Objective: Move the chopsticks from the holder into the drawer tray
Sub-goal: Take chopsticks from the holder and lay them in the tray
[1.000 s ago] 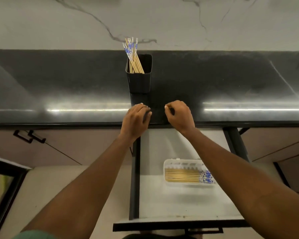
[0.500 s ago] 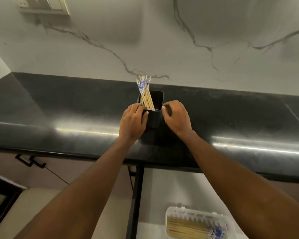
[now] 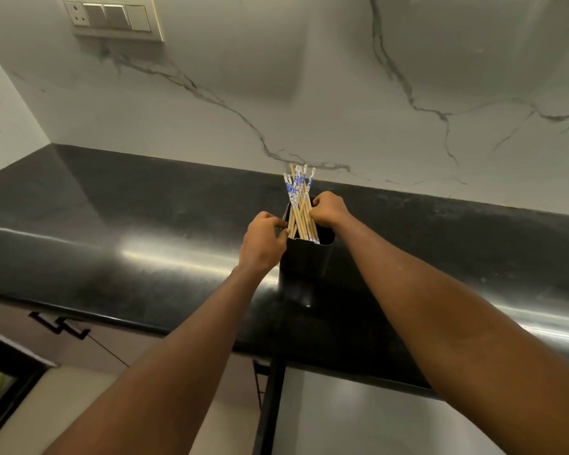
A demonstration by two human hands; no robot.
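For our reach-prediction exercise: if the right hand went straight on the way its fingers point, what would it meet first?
The chopsticks standing in the black holder. The right hand has its fingers curled leftward against them, seemingly in contact, though depth is unclear.

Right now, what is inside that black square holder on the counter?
A bundle of bamboo chopsticks with blue-patterned tops leans inside the black square holder. Their lower ends and the bottom are hidden by its walls.
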